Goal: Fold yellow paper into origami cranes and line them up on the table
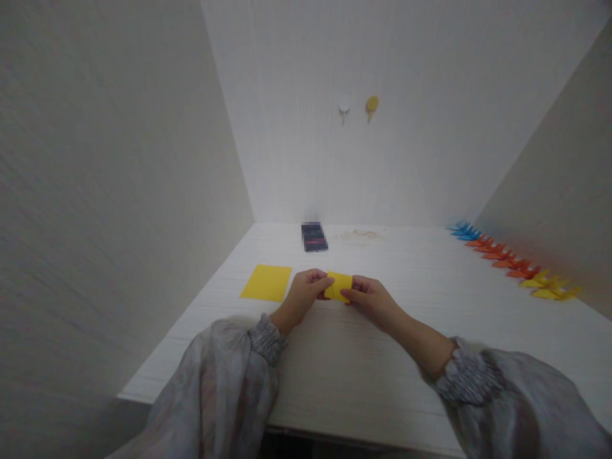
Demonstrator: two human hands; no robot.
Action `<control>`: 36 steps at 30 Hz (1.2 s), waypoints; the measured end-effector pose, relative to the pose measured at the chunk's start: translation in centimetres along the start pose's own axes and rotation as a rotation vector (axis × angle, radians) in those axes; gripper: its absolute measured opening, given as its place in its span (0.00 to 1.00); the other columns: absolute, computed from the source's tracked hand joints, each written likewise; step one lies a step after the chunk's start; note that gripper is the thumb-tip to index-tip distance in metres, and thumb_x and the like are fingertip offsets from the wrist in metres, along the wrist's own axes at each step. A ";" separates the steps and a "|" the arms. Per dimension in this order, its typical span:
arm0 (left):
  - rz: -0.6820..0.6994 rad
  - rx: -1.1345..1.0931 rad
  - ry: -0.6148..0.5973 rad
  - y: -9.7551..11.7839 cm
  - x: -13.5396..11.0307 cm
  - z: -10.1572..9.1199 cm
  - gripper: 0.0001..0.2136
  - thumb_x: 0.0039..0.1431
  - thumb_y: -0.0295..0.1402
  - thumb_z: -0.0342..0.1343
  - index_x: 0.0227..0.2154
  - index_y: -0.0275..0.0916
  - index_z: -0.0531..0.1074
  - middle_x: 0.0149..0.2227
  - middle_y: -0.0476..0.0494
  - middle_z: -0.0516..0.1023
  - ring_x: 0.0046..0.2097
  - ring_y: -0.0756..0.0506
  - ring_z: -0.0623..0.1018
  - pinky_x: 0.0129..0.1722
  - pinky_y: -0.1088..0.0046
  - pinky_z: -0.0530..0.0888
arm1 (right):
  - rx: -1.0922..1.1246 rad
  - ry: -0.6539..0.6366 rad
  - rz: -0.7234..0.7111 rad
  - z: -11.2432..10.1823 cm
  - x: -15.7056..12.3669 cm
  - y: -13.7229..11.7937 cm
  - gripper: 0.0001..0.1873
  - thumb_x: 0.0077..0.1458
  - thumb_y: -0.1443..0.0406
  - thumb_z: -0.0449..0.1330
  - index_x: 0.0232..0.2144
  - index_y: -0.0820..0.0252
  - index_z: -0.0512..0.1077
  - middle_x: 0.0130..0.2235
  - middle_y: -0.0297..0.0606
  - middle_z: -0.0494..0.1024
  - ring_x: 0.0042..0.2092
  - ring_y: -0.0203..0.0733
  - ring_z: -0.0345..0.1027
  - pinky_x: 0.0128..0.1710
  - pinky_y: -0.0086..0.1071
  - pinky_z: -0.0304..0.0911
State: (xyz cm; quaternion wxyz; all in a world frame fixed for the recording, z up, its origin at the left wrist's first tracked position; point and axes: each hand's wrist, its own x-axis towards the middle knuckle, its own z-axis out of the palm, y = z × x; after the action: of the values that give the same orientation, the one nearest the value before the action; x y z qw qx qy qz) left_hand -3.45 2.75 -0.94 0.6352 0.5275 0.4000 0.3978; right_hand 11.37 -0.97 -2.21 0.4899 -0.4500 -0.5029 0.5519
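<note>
A small folded yellow paper [338, 285] is held over the white table [335, 357] between both hands. My left hand [306, 292] pinches its left edge, fingers closed on it. My right hand [370, 296] grips its right edge the same way. Both wrists come out of loose grey sleeves. A flat yellow paper square [266, 282] lies on the table just left of my left hand.
A dark phone [314, 236] lies near the back wall. A row of folded paper figures runs along the right side: blue [465, 231], orange [502, 255], yellow [552, 287]. Two wall hooks, white [343, 108] and yellow [371, 105], hang above. Walls close in left and right.
</note>
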 end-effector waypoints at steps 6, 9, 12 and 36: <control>0.018 0.005 -0.033 0.5 -0.5 0.3 0.10 0.40 0.32 0.59 0.18 0.33 0.64 0.17 0.53 0.67 0.20 0.56 0.68 0.22 0.80 0.68 | 0.025 -0.013 -0.001 -0.1 0.1 0.3 0.08 0.38 0.63 0.61 0.23 0.61 0.68 0.24 0.31 0.71 0.25 0.33 0.62 0.27 0.28 0.56; 0.012 -0.033 -0.061 0.5 -0.6 0.3 0.10 0.42 0.35 0.57 0.18 0.33 0.64 0.19 0.51 0.69 0.22 0.54 0.70 0.25 0.77 0.69 | 0.023 -0.029 0.004 -0.2 0.1 0.3 0.08 0.39 0.63 0.60 0.24 0.61 0.68 0.25 0.32 0.72 0.27 0.34 0.64 0.28 0.29 0.57; 0.016 -0.053 -0.084 0.3 -0.5 0.2 0.12 0.45 0.38 0.55 0.19 0.34 0.64 0.19 0.49 0.70 0.23 0.52 0.72 0.26 0.74 0.70 | 0.034 -0.055 0.017 -0.3 0.1 0.4 0.08 0.38 0.64 0.61 0.25 0.62 0.69 0.25 0.33 0.73 0.27 0.35 0.64 0.29 0.30 0.57; -0.002 -0.092 -0.074 0.1 -0.4 -0.1 0.13 0.44 0.39 0.55 0.20 0.33 0.64 0.18 0.48 0.71 0.22 0.51 0.72 0.24 0.75 0.70 | 0.213 -0.058 -0.082 0.1 -0.1 -0.5 0.16 0.34 0.68 0.64 0.28 0.59 0.63 0.25 0.30 0.72 0.28 0.34 0.67 0.29 0.29 0.60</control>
State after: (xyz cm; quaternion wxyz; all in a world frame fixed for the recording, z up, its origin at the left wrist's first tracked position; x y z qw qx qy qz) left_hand -3.68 2.45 -0.80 0.6735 0.5118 0.3578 0.3954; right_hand 11.35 -1.03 -1.72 0.5422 -0.3586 -0.4733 0.5944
